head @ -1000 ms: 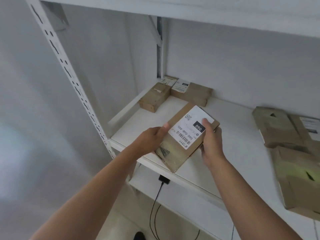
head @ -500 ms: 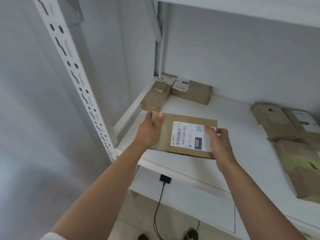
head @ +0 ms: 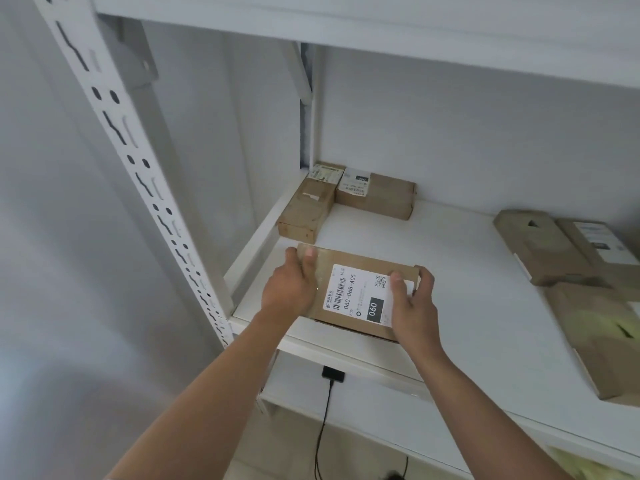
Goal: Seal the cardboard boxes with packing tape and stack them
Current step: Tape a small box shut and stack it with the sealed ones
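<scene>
- A white shelf point(head: 467, 271) of a white metal rack is carrying the boxes; a perforated white upright point(head: 138, 174) is running down the left front corner, and another white shelf board is sitting overhead.
- Pale grey walls are closing in behind and to the left of the rack, and a black plug with a black cable point(head: 323, 420) is hanging below the shelf's front edge.
- The labelled box point(head: 356, 299), flat brown cardboard, is lying near the shelf's front left, its near edge close to the front rim.
- A white shipping label is covering much of its top, showing a barcode, "060-068-A05", a small square code and a black patch reading "060"; a glossy strip is showing over the box's left end.
- The left hand point(head: 289, 289) is gripping the box's left end, thumb on top and fingers curling round the far corner.
- The right hand point(head: 412, 306) is gripping the right end, thumb lying on the label and fingers wrapping the far right edge.
- Two small boxes point(head: 346, 199) are sitting touching in the back left corner, forming an L.
- At least three more flattish cardboard boxes point(head: 571, 271) are lying at the right, partly cut off by the frame.
- Counting: one box in the hands, two in the corner, three or so at the right.
</scene>
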The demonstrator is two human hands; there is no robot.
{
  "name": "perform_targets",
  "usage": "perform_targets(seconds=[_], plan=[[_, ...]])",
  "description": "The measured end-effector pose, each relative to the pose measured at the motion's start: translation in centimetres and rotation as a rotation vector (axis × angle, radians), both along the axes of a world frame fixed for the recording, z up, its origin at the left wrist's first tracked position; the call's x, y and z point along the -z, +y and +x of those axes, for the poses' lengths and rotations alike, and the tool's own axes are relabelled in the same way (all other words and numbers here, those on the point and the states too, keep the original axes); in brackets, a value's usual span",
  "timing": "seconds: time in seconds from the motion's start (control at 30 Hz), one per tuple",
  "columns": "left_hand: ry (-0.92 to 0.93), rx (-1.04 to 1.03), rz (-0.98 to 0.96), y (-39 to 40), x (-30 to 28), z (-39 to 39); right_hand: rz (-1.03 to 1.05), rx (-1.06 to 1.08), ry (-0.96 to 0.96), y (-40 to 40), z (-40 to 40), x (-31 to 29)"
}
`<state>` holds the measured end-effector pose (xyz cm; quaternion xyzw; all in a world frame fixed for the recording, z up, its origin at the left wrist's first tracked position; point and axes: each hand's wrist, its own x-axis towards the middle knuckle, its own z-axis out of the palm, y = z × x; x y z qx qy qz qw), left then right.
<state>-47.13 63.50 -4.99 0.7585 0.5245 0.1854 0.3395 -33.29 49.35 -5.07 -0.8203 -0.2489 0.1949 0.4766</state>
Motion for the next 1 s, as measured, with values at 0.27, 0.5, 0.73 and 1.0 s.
perform_targets(seconds=[0.27,0.5,0.73,1.0], plan=[[0.029,-0.048,-0.091,1.6,1.1,-0.5,-0.054,-0.063,-0.035,0.2,-0.5,1.3],[-0.023,0.164,-0.184,1.7,2.2,-1.3,-0.061,-0.034,0.112,0.9,1.7,2.2],[-0.103,0.22,-0.326,2.4,2.1,-1.8,-0.138,-0.039,0.091,1.8,2.9,2.4],[-0.031,0.455,-0.169,0.8,4.5,-1.4,-0.196,0.204,-0.041,3.4,5.2,3.1]])
